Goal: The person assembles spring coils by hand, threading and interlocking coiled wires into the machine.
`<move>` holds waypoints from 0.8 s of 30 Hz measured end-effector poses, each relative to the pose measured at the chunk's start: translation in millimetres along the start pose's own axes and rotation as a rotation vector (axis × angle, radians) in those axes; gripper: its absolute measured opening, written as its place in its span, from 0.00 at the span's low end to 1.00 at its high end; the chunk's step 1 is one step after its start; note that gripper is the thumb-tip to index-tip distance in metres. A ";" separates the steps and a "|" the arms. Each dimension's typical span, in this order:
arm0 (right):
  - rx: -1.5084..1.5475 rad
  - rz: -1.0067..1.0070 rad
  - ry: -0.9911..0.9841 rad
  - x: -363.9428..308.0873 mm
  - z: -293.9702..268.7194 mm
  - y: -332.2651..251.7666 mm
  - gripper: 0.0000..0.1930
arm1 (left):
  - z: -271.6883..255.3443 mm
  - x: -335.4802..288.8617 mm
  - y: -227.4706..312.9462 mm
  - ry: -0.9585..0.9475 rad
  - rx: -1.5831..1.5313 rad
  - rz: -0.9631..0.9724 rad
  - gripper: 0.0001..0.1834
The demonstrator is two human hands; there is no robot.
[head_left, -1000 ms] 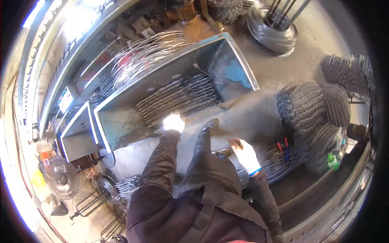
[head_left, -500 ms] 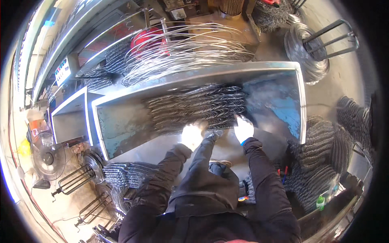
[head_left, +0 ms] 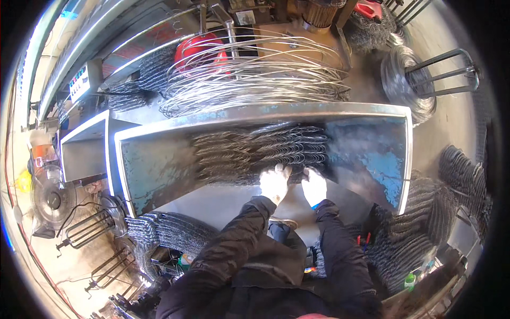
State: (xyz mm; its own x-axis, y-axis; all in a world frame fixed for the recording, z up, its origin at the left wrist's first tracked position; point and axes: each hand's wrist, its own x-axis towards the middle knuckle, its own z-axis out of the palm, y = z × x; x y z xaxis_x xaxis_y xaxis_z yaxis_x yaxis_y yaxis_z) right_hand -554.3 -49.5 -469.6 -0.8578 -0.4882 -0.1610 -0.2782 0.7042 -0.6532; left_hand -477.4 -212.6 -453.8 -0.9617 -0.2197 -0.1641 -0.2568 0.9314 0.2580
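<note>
A folded bundle of dark wire mesh [head_left: 255,151] lies in wavy rows inside a long metal trough [head_left: 255,110] with worn blue paint. At the bundle's near edge, right of its middle, my gloved left hand [head_left: 274,184] has its fingers curled over the wire. Just to the right, my gloved right hand [head_left: 314,187] grips the same near edge, a small gap from the left. Glare on the white gloves and the hands themselves hide the exact hold of the fingertips.
Behind the trough lies a large loose coil of bright wire [head_left: 249,74]. A wire spool on a stand [head_left: 406,85] is at the far right. Mesh piles lie at right [head_left: 419,223] and left [head_left: 167,231]. A fan [head_left: 51,194] stands far left.
My left hand has moved right, closer to my right hand. My raised leg has come down from the trough's near edge. The trough sits lower in the view.
</note>
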 end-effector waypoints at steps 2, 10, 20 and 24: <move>0.075 0.064 -0.053 -1.6 -10.4 -11.7 0.13 | 12.3 -1.2 0.6 0.154 0.006 -0.055 0.24; 0.489 0.203 -0.023 -22.9 -86.8 -55.1 0.11 | -24.8 -2.1 0.4 0.199 -0.193 -0.102 0.10; 0.923 0.372 -0.105 -98.6 -211.9 -172.5 0.12 | -241.4 -60.8 -12.2 0.099 -0.556 0.028 0.18; 0.899 0.469 -0.089 -120.2 -251.1 -210.8 0.12 | -312.9 -65.6 3.5 -0.256 -0.654 -0.060 0.22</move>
State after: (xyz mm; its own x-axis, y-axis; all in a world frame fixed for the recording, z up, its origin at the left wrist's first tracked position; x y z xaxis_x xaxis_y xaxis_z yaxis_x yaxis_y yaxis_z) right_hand -501.1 -9.9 -126.8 -0.7514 -0.3252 -0.5741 0.5371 0.2039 -0.8185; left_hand -445.3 -285.8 -144.2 -0.9118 -0.1158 -0.3941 -0.3912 0.5370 0.7474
